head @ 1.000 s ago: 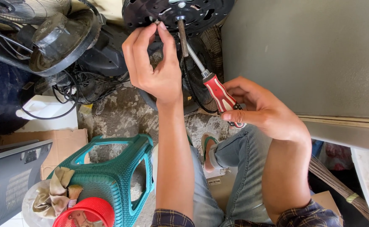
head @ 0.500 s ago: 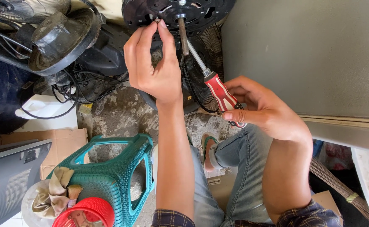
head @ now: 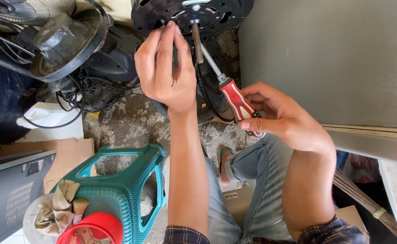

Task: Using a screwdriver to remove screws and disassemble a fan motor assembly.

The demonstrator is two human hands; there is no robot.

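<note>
My left hand [head: 164,68] reaches up with its fingertips pinched against the black round fan motor housing [head: 194,16] at the top of the head view. My right hand [head: 282,119] grips the red and black handle of a screwdriver [head: 234,99], whose metal shaft slants up and left toward the housing, beside the rusty motor shaft [head: 197,43]. Whether the left fingers hold a small part is hidden by the fingers themselves.
A green plastic stool [head: 121,190] lies near my knees, with a red basket [head: 94,228] and rags in front of it. Fan grilles [head: 58,40] and cables pile up at upper left. A grey panel [head: 334,58] fills the right. Cardboard [head: 49,153] lies on the floor.
My left hand has shifted slightly right along the housing; the screwdriver and my right hand stay almost still.
</note>
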